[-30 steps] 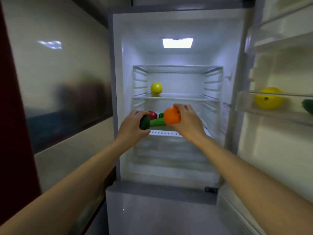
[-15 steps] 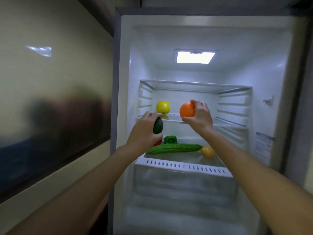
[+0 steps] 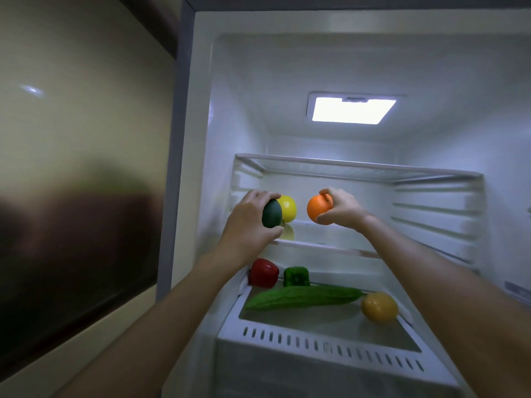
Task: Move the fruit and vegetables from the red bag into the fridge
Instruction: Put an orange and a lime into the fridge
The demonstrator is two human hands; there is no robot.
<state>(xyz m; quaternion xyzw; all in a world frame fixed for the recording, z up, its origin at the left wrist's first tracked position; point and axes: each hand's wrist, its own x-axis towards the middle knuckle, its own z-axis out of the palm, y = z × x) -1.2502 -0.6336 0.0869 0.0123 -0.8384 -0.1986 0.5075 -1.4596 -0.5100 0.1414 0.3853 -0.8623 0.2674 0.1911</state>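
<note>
Two pieces of produce are in your grip at the open fridge (image 3: 201, 139). Nearest you, below your forearms, the lower shelf (image 3: 324, 337) already carries a long cucumber (image 3: 301, 297), a red pepper (image 3: 263, 272), a green pepper (image 3: 296, 276) and a yellowish fruit (image 3: 379, 307), so it is likely filled enough to send you higher. Your left hand (image 3: 248, 222) curls round a dark green fruit (image 3: 272, 214), your right hand (image 3: 340, 209) round an orange (image 3: 317, 209), both hovering over the middle shelf (image 3: 330, 248), apparently to set them beside the yellow apple (image 3: 288, 208) resting there. The red bag is out of view.
</note>
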